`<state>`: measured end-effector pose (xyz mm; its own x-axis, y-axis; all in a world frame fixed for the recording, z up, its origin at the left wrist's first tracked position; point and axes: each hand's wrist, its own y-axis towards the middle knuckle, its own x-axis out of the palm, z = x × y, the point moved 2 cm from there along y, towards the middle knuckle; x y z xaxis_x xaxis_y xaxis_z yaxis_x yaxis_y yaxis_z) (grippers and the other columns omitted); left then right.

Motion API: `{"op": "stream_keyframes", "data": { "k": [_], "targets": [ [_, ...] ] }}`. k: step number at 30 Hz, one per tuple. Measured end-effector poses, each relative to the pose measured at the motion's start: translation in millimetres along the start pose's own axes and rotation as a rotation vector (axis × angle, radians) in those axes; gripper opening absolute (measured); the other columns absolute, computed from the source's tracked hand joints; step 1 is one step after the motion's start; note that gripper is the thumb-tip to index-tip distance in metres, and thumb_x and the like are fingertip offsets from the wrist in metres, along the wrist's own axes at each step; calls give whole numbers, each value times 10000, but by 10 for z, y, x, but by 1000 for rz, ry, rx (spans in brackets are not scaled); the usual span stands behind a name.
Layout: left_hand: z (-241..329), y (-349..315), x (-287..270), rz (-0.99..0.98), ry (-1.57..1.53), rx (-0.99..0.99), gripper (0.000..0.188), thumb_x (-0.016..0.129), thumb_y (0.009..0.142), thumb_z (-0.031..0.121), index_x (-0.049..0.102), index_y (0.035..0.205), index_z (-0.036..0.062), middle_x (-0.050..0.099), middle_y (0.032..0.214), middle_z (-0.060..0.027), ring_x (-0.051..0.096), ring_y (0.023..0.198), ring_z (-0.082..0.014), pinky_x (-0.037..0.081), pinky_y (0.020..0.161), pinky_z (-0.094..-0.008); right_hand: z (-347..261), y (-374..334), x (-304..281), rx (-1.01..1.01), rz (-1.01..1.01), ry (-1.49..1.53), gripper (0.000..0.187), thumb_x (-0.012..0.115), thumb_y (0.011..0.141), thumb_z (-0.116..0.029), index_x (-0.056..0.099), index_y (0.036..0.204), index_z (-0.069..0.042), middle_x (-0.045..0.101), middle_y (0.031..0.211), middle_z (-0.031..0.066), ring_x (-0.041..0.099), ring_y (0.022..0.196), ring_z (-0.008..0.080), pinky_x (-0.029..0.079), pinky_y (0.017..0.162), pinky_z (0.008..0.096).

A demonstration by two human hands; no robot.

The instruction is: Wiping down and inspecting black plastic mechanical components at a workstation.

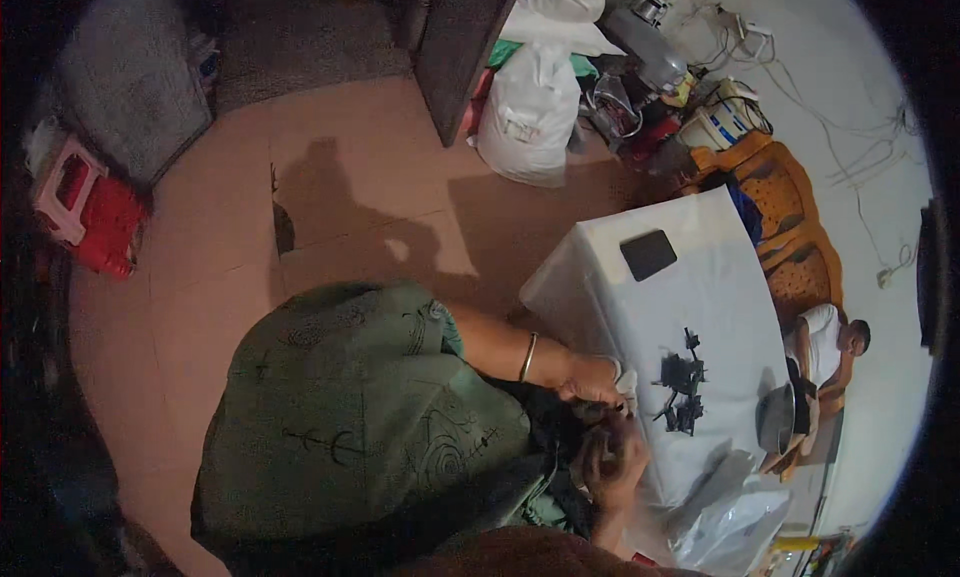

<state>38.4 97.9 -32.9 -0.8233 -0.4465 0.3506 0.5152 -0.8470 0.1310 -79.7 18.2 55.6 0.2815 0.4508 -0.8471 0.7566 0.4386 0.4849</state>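
My left hand [592,380], with a metal bangle [529,357] on its wrist, is closed with its fingertips pinched together. Just below it in the picture, my right hand [618,464] is curled, its fingers close to the left hand's. A small dark thing shows between the two hands, too small and blurred to name. By the left fingers is a small whitish piece [626,381]. Both hands are beside the edge of a white-covered table [640,317]. On it, near the hands, lie black frame-like parts with thin arms [684,375]. Green patterned cloth [360,417] covers my body.
A flat black rectangular device [649,255] and a grey metal bowl [776,419] are on the table, beside a clear plastic bag [730,517]. Behind it a person [825,342] sits on a carved wooden sofa [800,267]. White sacks [530,117] and red and pink stools [95,212] stand on the floor.
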Motion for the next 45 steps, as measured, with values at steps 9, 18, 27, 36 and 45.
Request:
{"op": "stream_keyframes", "data": {
  "k": [9,18,27,36,45],
  "targets": [
    [-240,185,146,278,806,400,354,479,841,311,584,847,-26,585,765,-221,566,703,-325,438,680,-376,9,-16,27,276,233,-18,78,574,811,-72,523,825,-15,531,671,131,512,561,240,416,525,322],
    [37,-232,224,117,799,520,289,522,806,333,542,778,46,551,643,-177,540,581,-311,424,528,-397,15,-40,-47,792,318,524,171,505,884,-151,495,765,-29,484,715,3,420,638,70,361,549,212],
    [635,-269,473,84,922,514,235,544,735,136,562,924,-4,575,900,-162,573,807,-294,462,725,-334,133,-260,73,947,216,396,259,447,911,-201,510,782,16,489,602,54,412,595,105,379,545,273],
    [461,-251,539,121,1171,769,242,558,753,81,537,979,0,578,882,-145,577,822,-277,460,716,-316,204,-368,315,862,498,770,274,432,923,-222,522,783,-4,467,675,-40,391,639,58,369,579,220],
    [400,-51,262,86,328,175,176,499,825,102,474,985,32,497,631,-20,473,503,-91,405,457,-275,353,-525,192,852,353,649,142,573,826,-111,564,885,18,586,725,88,540,688,135,431,655,264]
  ]
}}
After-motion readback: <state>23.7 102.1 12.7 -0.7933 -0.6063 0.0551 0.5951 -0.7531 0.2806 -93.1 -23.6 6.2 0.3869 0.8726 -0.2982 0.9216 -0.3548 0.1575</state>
